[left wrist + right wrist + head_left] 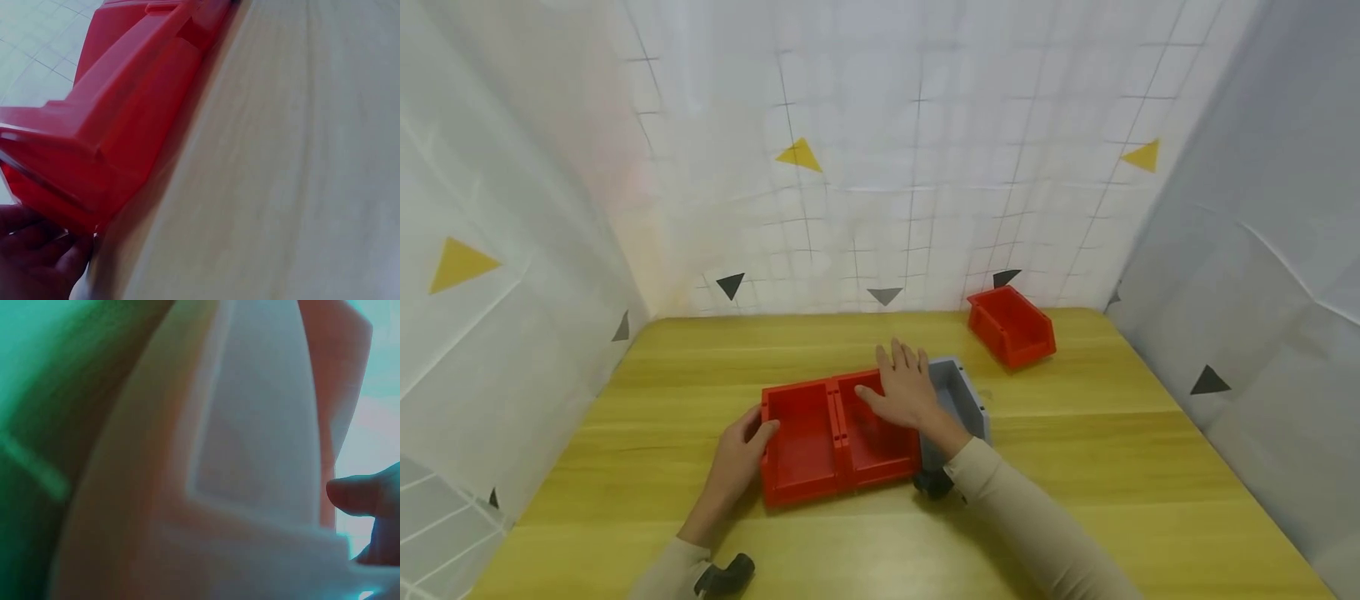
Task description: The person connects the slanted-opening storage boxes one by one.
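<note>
Two red plastic bins stand side by side in the head view, the left red bin (802, 437) against the middle red bin (868, 462). A grey bin (955, 392) adjoins them on the right. My left hand (733, 462) grips the left red bin's outer side, thumb over the rim; in the left wrist view its fingers (44, 250) are at the bin's lower corner. My right hand (906, 396) spreads its straight fingers over the walls between the middle red bin and the grey bin, hiding part of both. The right wrist view shows a blurred bin wall beside the thumb (356, 494).
Another red bin (1011, 329) sits apart at the back right of the wooden table (1075, 467). White sheets (880, 208) with grid lines and coloured triangles enclose the table behind and at both sides. A black device (727, 575) is on the left wrist.
</note>
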`<state>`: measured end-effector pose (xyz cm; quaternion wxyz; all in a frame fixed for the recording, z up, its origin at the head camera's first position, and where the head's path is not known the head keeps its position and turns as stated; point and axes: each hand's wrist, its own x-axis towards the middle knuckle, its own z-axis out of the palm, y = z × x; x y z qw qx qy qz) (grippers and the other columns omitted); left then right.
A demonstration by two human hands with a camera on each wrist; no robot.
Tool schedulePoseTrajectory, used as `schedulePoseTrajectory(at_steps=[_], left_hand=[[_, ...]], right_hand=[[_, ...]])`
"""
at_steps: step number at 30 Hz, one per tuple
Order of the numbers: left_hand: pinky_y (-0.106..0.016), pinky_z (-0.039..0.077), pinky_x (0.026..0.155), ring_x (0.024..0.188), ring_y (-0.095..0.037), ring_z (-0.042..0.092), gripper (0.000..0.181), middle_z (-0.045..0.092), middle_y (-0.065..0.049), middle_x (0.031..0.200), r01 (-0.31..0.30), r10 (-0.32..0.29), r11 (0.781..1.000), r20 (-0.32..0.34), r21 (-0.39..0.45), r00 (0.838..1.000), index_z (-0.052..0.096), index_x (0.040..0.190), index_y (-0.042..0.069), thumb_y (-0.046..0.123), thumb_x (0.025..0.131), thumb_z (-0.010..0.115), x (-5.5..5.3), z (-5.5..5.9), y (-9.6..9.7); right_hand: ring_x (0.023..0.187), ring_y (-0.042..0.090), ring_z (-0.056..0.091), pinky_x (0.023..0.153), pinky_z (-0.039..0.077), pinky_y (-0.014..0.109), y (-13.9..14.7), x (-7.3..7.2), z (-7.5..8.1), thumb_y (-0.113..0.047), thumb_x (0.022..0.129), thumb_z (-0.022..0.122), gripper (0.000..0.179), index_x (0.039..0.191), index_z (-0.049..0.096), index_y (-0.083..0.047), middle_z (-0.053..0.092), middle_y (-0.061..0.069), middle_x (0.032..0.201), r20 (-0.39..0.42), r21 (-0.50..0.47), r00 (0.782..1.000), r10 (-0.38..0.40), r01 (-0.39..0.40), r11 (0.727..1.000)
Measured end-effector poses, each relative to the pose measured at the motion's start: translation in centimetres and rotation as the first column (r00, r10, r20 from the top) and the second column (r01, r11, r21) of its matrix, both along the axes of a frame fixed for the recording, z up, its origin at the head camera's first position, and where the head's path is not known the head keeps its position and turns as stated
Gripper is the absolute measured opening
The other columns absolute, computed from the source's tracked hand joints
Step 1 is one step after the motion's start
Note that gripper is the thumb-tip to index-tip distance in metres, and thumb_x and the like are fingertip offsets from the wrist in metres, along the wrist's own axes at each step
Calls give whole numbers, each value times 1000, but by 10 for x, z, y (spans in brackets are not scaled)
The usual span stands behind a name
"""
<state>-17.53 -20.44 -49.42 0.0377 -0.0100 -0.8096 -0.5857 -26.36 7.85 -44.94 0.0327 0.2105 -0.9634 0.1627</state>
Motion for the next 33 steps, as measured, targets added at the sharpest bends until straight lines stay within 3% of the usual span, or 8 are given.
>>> schedulePoseTrajectory(at_steps=[7,9,13,17,21,27,30,33], left_hand=[[-45,52,102,126,-32,58,52,57,-15,147,3,-3,1000,11,29,1000,49,154,6,28,108,57,2,0,-2],[-45,52,102,126,-32,57,52,56,-15,147,-2,1,999,18,40,1000,48,155,6,28,108,57,3,1,-3],[-45,51,103,126,-32,57,51,56,-14,147,-14,13,999,21,52,1000,49,154,6,28,109,56,3,2,-5],[-47,50,105,128,-31,57,51,56,-14,148,-18,17,999,13,40,1000,49,154,6,27,109,56,1,2,-7],[-48,48,106,130,-31,56,52,55,-15,149,-18,17,999,15,30,1000,47,155,4,25,108,56,-2,1,-7],[-48,48,106,130,-31,55,51,55,-14,149,-11,10,999,16,35,1000,48,154,4,26,108,56,-3,0,-9],[-48,46,108,133,-31,53,52,54,-14,151,-11,10,999,13,37,1000,48,155,4,27,108,56,-2,1,-9],[-48,45,109,135,-31,52,53,52,-14,152,-11,11,999,12,37,1000,47,155,4,27,109,55,-3,2,-10]], right_hand=[[153,44,17,122,1,62,3,2,1,-50,102,57,81,160,32,2,20,29,166,40,-95,999,31,-27,995],[154,44,14,122,1,61,6,3,7,-47,103,58,81,161,31,1,19,29,166,62,-121,997,47,-40,992],[153,45,14,122,5,63,22,-4,28,-40,102,64,78,159,33,3,20,30,165,20,-156,998,62,-58,986],[150,48,21,120,13,66,57,-29,47,-34,99,64,73,156,39,5,24,30,164,-55,-153,998,0,-9,988],[149,50,22,118,12,70,102,-62,57,-27,101,57,66,154,40,7,25,32,163,-13,-92,996,-83,82,992],[145,54,24,115,13,75,167,-108,51,-19,102,45,57,150,40,11,29,37,158,81,20,975,-205,204,979],[136,58,31,112,19,76,190,-119,48,-15,99,42,56,148,38,14,32,39,151,123,37,957,-262,259,965],[121,55,43,107,34,71,209,-125,42,-8,95,44,53,143,41,15,43,38,138,166,6,944,-284,287,958]])
